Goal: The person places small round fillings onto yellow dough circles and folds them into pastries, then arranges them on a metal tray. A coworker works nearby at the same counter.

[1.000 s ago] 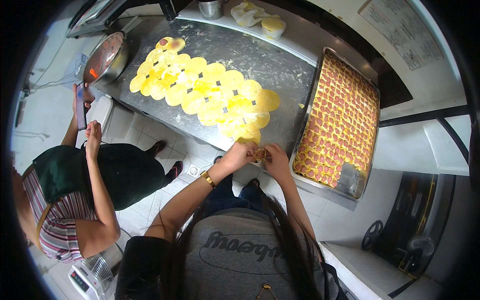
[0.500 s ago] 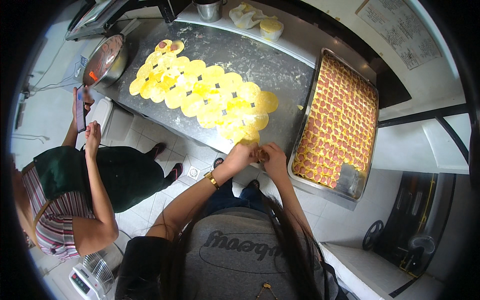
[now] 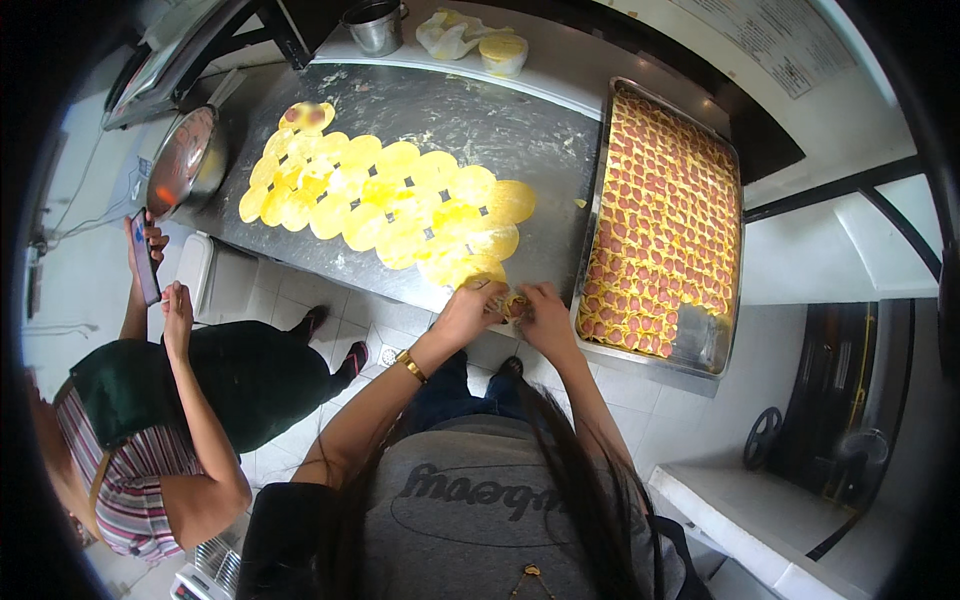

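Note:
Between my two hands, at the near edge of the dark table, is a small dumpling (image 3: 516,306) with a yellow wrapper and pinkish meat showing on top. My left hand (image 3: 474,310) closes its fingers on one side of it. On the other side, the bent fingers of my right hand (image 3: 546,318) pinch the wrapper. Round yellow wrappers (image 3: 400,205) lie overlapping in rows on the tabletop, the closest beside my left hand. Two lumps of meat sit on wrappers (image 3: 308,116) at the far left end.
At right stands a large metal tray (image 3: 607,190) packed with open-topped dumplings, its near right corner bare. A steel bowl of meat filling (image 3: 200,160) stands at the table's left end. A metal pot (image 3: 374,30) and a tub (image 3: 503,56) line the back. A person (image 3: 190,400) at left holds a phone.
The whole view has shifted a little. Both hands stay at the table edge on the dumpling, whose meat top now shows more clearly between my fingers.

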Motion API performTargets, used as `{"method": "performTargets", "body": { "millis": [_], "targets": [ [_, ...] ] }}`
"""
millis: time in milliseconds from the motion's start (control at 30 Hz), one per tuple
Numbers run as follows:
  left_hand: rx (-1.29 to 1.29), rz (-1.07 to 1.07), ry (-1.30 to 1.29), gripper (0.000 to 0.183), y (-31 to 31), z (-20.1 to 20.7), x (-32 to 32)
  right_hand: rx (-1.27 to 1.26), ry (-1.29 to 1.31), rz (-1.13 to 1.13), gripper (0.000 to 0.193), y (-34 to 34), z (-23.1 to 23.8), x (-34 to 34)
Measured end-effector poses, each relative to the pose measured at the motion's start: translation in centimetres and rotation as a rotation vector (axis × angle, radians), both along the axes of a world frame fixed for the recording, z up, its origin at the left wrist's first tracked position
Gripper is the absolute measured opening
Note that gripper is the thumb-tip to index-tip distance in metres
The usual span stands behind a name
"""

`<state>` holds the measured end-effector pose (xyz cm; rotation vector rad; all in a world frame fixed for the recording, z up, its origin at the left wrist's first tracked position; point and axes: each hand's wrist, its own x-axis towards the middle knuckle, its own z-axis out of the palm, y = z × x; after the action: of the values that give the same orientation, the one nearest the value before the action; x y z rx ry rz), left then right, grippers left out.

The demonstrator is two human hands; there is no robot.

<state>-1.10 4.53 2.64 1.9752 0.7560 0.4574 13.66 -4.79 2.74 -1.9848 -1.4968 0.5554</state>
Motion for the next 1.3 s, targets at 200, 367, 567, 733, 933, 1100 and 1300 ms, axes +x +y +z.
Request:
{"method": "performTargets", "body": {
  "millis": [200, 367, 567, 733, 933, 1100, 1300],
  "targets": [
    [-0.082, -0.107, 0.213, 0.031, 0.8, 0.5, 0.7, 0.089, 0.056, -0.018, 0.038, 0.6, -0.9, 0.0],
    [-0.034, -0.058, 0.025, 0.026, 0.9, -0.5, 0.5, 0.074, 0.055, -0.065, 0.032, 0.3, -0.7, -0.2],
    [-0.113, -0.048, 0.011, 0.024, 0.8, -0.7, 1.0, 0.042, 0.154, -0.068, 0.029, 0.9, -0.4, -0.7],
    [-0.1, -0.013, 0.034, 0.024, 0.4, -0.5, 0.7, 0.147, 0.14, -0.093, 0.03, 0.1, -0.2, -0.9],
    [-0.116, 0.012, 0.051, 0.023, -0.1, -0.8, 0.4, 0.073, 0.19, -0.131, 0.036, 0.0, -1.5, -1.5],
    [-0.058, -0.017, 0.009, 0.022, -0.2, -0.8, 0.3, 0.16, 0.0, -0.094, 0.04, -0.4, -1.0, -1.7],
    [-0.071, -0.155, 0.117, 0.03, 1.0, 0.6, -0.7, 0.183, 0.024, -0.13, 0.04, -0.8, -1.1, -1.1]
  ]
}}
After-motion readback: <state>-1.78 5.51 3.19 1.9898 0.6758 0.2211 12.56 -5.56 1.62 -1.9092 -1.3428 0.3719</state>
